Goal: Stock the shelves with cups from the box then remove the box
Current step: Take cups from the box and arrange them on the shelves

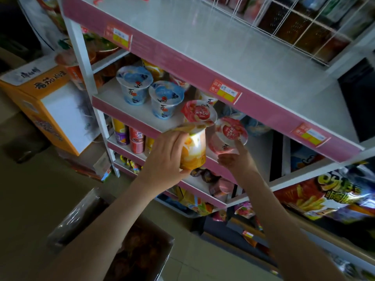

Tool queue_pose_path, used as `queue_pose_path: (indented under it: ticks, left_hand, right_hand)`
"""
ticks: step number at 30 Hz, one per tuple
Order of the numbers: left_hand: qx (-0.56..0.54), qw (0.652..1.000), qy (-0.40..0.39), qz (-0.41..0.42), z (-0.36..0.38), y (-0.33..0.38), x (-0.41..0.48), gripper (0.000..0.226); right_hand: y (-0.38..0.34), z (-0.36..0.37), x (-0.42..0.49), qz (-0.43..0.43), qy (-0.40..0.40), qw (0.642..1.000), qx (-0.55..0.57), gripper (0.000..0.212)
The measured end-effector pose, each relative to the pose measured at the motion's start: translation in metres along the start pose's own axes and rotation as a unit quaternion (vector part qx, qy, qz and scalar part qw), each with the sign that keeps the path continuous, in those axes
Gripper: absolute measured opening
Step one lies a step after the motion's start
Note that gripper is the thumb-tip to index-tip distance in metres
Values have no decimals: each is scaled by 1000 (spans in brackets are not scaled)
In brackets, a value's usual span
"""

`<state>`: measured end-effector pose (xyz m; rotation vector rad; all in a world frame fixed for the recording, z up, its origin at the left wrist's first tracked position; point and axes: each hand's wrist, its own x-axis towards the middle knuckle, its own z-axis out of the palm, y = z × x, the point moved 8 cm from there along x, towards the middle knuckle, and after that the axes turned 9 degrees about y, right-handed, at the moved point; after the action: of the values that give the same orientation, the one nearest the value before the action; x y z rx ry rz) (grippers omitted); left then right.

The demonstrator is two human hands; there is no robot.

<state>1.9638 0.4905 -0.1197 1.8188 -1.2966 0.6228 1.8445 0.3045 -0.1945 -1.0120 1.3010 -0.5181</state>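
Presently the left hand (164, 157) is closed around the orange cup (194, 149), fingers wrapped on its side wall and thumb under the base. The right hand (235, 159) is clamped on a pink cup (231, 134), held from below with one finger raised against the lid rim. Both cups sit at the front lip of the shelf (109, 92), not yet on it. The orange cup's long axis is near upright, lid uppermost and leaning slightly away from the palm. Its lid is about level with the shelf lip. The shelf surface lies directly beyond and just above the left grip. A second pink cup (199, 114) stands on the shelf just past the orange lid, seemingly touching it. Two blue cups (150, 92) stand further back and to the left of that grip. In my judgement the left hand is the nearer to a placing, and it needs a short lift forward, clear of the standing pink cup. The box (67, 220) lies well below both wrists, contents too dark to count.
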Motion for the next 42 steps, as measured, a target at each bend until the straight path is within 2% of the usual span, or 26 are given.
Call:
queue_pose_path:
  ticks: [1,2,4,5,6,9,13,15,17,18,20,23,27,34,37,39,42]
  left_hand:
    - [-19,1000,-3,12,2,3,2,84]
    - [-41,999,-9,28,4,8,4,82]
    - [-87,994,-33,65,11,20,8,81]
    - [-110,989,-47,85,15,29,10,80]
    - [-133,984,-53,107,18,38,12,77]
    - [-185,964,-56,182,29,62,15,68]
    - [-163,953,-134,220,60,54,25,89]
    - [-93,972,-102,190,73,31,35,73]
    - [-24,991,-55,118,84,3,44,47]
    - [0,996,-47,72,91,-11,46,42]
    - [41,998,-57,-2,106,-33,48,44]
    - [57,993,-90,-58,122,-47,49,51]
    - [37,995,-68,-58,124,-51,50,46]
    - [123,989,-39,-70,126,-46,47,49]
    - [152,988,-8,-23,122,-22,46,62]
    - [97,994,-14,46,124,7,44,70]
    - [29,981,-61,182,142,44,38,60]
  right_hand:
    - [0,-3,-10,-41,-14,999,-19,45]
    - [0,-1,-23,-84,-62,993,-48,57]
    - [4,13,-57,-157,-207,957,-128,77]
    - [5,18,-73,-182,-254,938,-147,79]
    - [5,17,-80,-200,-258,933,-149,80]
    - [-5,0,-75,-250,-154,948,-119,84]
    - [-2,-29,-53,-281,-41,957,-67,90]
    - [-4,-48,-47,-298,25,954,-7,89]
    - [-6,-64,-42,-304,81,949,31,86]
    - [-6,-70,-38,-306,100,946,46,81]
    - [-9,-76,-32,-312,119,941,65,71]
    - [-9,-80,-18,-323,136,934,68,70]
    - [-6,-79,1,-326,160,929,77,76]
    - [-3,-82,17,-324,204,919,91,80]
    - [-3,-87,23,-311,231,920,63,97]
    - [-2,-90,26,-302,250,919,40,96]
    - [-4,-90,27,-292,268,918,-2,94]
